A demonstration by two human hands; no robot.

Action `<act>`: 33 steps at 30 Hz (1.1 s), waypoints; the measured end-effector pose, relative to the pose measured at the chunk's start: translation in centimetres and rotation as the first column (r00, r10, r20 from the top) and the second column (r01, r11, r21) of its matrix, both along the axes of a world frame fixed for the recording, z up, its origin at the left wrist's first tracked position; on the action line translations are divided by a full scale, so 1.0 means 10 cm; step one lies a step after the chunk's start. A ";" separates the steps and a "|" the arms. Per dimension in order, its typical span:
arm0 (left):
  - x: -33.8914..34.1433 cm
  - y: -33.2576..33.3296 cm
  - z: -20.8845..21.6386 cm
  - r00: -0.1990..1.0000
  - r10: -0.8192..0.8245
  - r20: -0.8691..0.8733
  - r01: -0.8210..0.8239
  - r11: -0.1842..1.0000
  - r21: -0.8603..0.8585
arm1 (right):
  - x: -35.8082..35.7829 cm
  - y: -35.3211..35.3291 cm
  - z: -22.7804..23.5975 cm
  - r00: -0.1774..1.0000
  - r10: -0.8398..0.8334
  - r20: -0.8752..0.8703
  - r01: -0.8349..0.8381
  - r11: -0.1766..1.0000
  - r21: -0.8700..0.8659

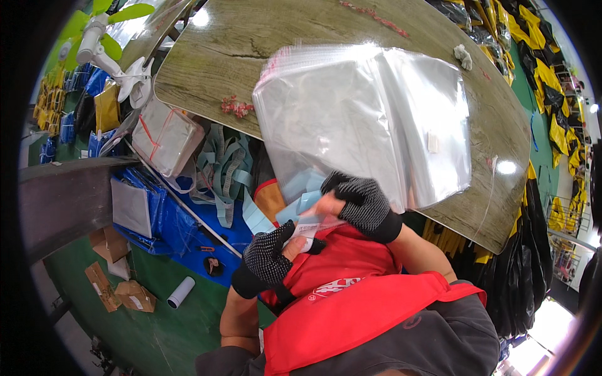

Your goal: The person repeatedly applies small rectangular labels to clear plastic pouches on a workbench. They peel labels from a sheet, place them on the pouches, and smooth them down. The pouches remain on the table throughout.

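Note:
Both hands wear black gloves with white dots, and bare fingertips show. Low in front of the red apron [351, 250], my left hand [268, 255] is closed on a white printed label [303, 233]. My right hand [364, 203] is up and to the right, its blurred thumb and fingers pinched at the light blue label strip [307, 202]. More of this strip [256, 216] runs down to the left between the hands and the table edge. A stack of clear plastic bags [326, 106] lies on the table just beyond my right hand.
The wooden table [207, 62] has a curved edge. Left of it are a tied bag bundle [164, 135], hanging pale strips [226, 169] and blue packages [153, 213]. Cardboard boxes [135, 296] and a white roll [181, 292] lie on the green floor. A green-bladed fan [94, 34] stands far left.

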State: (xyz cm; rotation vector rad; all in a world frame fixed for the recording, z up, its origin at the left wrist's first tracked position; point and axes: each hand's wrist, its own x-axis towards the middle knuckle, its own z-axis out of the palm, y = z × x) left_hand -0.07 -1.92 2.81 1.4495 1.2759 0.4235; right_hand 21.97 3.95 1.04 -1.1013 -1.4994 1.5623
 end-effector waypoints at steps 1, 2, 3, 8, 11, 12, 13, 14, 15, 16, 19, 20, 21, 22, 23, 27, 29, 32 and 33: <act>-0.05 -0.03 -0.04 0.999 0.003 -0.054 -0.001 1.000 0.031 | 0.00 0.04 -0.01 0.988 -0.151 0.043 0.150 0.989 0.016; -0.14 -0.05 -0.05 0.996 0.081 0.038 -0.081 0.997 -0.020 | 0.01 0.09 -0.03 0.951 -0.296 0.083 0.294 0.955 0.040; -0.31 -0.08 -0.13 0.973 0.224 0.049 -0.220 0.972 -0.080 | 0.05 0.19 0.02 0.855 -0.431 0.287 0.267 0.842 0.468; -1.39 -0.18 -0.14 0.461 0.855 0.239 -0.877 0.480 -0.025 | 0.26 0.10 -0.31 0.640 -0.384 0.665 -0.278 0.691 0.667; -1.39 -0.19 0.16 0.396 0.890 0.228 -0.916 0.365 0.165 | 0.26 -0.09 -0.21 0.647 -0.290 0.705 -0.343 0.715 0.609; -1.37 -0.19 0.18 0.411 0.879 0.241 -0.909 0.374 0.184 | 0.26 -0.15 -0.22 0.628 -0.262 0.733 -0.373 0.725 0.579; -1.34 -0.19 0.14 0.423 0.879 0.220 -0.906 0.412 0.095 | 0.27 -0.20 -0.36 0.646 -0.271 0.714 -0.302 0.768 0.565; -1.29 -0.18 0.09 0.438 0.876 0.202 -0.895 0.447 0.004 | 0.27 -0.22 -0.38 0.649 -0.304 0.697 -0.268 0.766 0.584; -1.10 -0.14 0.05 0.486 0.851 0.200 -0.873 0.481 0.080 | 0.27 -0.23 -0.40 0.656 -0.327 0.680 -0.246 0.759 0.603; -0.93 -0.10 0.01 0.519 0.821 0.237 -0.849 0.528 0.031 | 0.27 -0.24 -0.41 0.662 -0.351 0.662 -0.223 0.751 0.621; -0.45 0.04 -0.04 0.583 0.734 0.349 -0.714 0.667 -0.210 | 0.32 -0.24 -0.23 0.755 -0.317 0.573 -0.109 0.802 0.588; -0.32 0.10 -0.01 0.621 0.681 0.387 -0.622 0.729 -0.285 | 0.35 -0.25 -0.20 0.791 -0.317 0.524 -0.031 0.834 0.551; -0.20 0.11 -0.01 0.620 0.671 0.406 -0.591 0.740 -0.321 | 0.42 -0.28 -0.22 0.834 -0.421 0.357 0.219 0.846 0.486; -0.11 0.12 -0.02 0.617 0.662 0.426 -0.558 0.749 -0.356 | 0.53 -0.43 -0.29 0.677 -0.641 0.362 0.670 0.740 0.057; -0.03 0.12 -0.04 0.632 0.635 0.444 -0.525 0.773 -0.358 | 0.69 -0.37 -0.27 0.635 -0.768 0.082 0.771 0.625 -0.118; 0.17 0.10 -0.02 0.678 0.561 0.476 -0.395 0.823 -0.407 | 0.82 -0.40 -0.09 0.122 -0.982 0.146 0.538 0.189 0.821; 0.32 0.11 -0.03 0.695 0.525 0.492 -0.343 0.843 -0.415 | 0.53 -0.45 -0.07 0.456 -0.878 0.146 0.534 0.401 0.744; 0.38 0.12 0.09 0.755 0.412 0.510 -0.240 0.898 -0.370 | -0.10 -0.42 -0.03 0.948 -0.315 0.048 0.303 0.937 0.173; 0.37 0.12 0.08 0.788 0.376 0.487 -0.263 0.921 -0.286 | -0.16 -0.34 0.13 0.956 -0.288 0.047 0.281 0.952 0.119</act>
